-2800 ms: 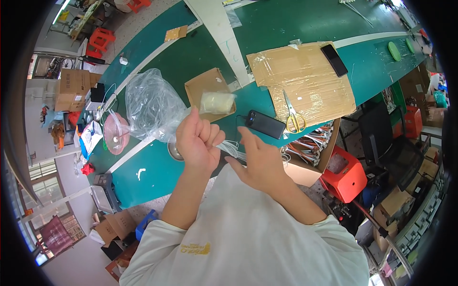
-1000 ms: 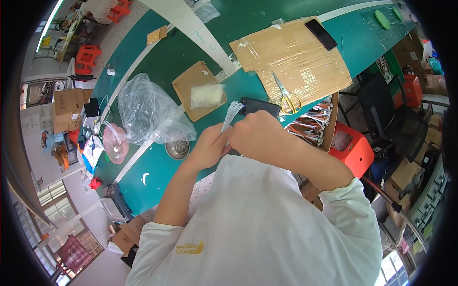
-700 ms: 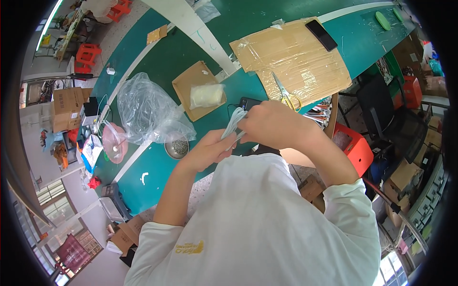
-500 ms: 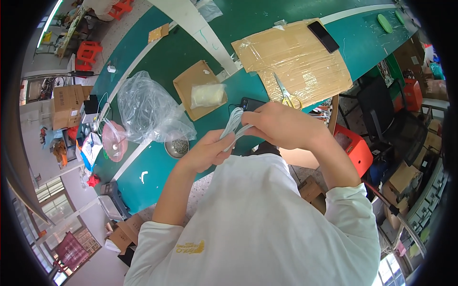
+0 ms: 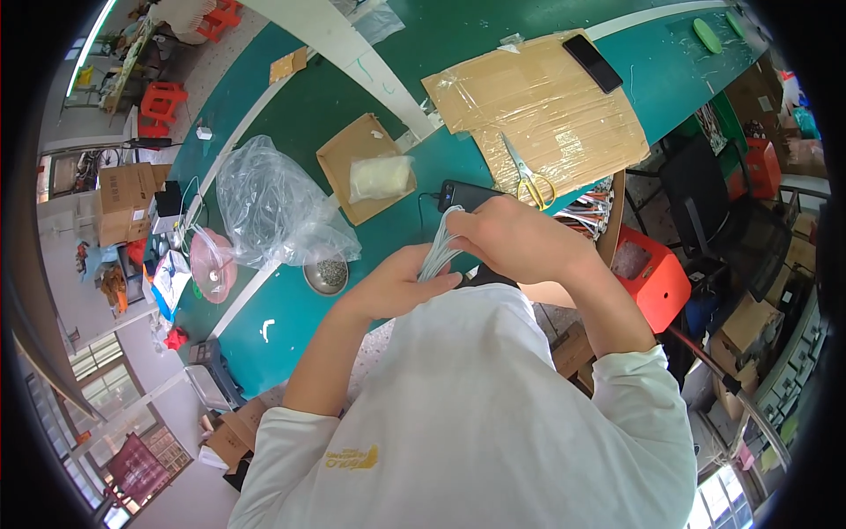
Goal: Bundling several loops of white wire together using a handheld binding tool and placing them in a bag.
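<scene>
A bundle of thin pale grey wires (image 5: 438, 248) is held upright between both hands, close to my chest. My left hand (image 5: 398, 282) grips the lower part of the bundle from below. My right hand (image 5: 511, 236) closes over the upper part, fingers wrapped around the wires near their top. Both hands hover above the near edge of the green table (image 5: 291, 300). Just beyond the hands lies a dark phone (image 5: 469, 194) on the table.
Yellow-handled scissors (image 5: 527, 179) rest on a taped cardboard sheet (image 5: 546, 110) with a second black phone (image 5: 592, 63). A small cardboard tray (image 5: 348, 159) holds a pale bag. A clear plastic bag (image 5: 273, 207), a metal bowl (image 5: 327, 273), a pink disc (image 5: 210, 266) lie left. A red crate (image 5: 656, 286) stands right.
Both hands have come together on the wire bundle after being held apart and higher. The right hand has slid up along the wires while the left hand keeps the lower end.
</scene>
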Motion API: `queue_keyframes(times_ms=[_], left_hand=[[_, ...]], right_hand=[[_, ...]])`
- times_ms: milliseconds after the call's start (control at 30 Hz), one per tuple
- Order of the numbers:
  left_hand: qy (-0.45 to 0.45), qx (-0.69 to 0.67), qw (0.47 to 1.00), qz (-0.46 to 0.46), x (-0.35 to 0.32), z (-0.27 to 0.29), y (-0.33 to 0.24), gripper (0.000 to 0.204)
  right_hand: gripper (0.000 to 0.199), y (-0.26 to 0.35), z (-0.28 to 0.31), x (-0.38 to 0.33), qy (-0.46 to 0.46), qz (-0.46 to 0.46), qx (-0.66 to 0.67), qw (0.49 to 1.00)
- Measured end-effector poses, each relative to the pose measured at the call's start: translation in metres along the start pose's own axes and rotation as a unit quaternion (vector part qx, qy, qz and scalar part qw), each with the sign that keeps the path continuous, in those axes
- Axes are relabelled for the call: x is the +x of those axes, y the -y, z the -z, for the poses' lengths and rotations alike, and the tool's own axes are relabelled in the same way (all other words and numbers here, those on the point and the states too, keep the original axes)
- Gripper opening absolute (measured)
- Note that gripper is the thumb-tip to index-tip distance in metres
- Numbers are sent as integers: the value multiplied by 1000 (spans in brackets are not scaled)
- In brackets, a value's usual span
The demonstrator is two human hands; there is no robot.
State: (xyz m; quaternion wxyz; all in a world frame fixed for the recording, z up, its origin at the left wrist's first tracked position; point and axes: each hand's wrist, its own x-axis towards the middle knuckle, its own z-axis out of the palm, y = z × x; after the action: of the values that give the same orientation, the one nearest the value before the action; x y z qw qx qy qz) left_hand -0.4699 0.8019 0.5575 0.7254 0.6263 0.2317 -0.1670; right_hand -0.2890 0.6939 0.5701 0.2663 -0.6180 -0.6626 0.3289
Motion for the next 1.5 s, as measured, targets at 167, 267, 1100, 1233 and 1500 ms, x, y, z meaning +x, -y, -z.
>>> queue_keyframes(times_ms=[167,267,1100,1233,1500], left_hand=[[-7,-13,1000,15,4,-5,-4,19],[-34,59,998,-12,6,-8,-3,18],[220,-418,881,38,-10,-3,29,24],[338,-538,772,-13,-13,-14,45,30],[418,-523,742,-28,-5,-35,57,22]], right_hand=[[16,-4,-2,-2,-23,8,8,1000],[15,-5,-9,1,-38,1,30,999],[31,-14,-44,-13,-30,-149,713,684],[46,-5,-52,-9,-149,14,613,776],[17,24,-46,14,-310,196,251,896]])
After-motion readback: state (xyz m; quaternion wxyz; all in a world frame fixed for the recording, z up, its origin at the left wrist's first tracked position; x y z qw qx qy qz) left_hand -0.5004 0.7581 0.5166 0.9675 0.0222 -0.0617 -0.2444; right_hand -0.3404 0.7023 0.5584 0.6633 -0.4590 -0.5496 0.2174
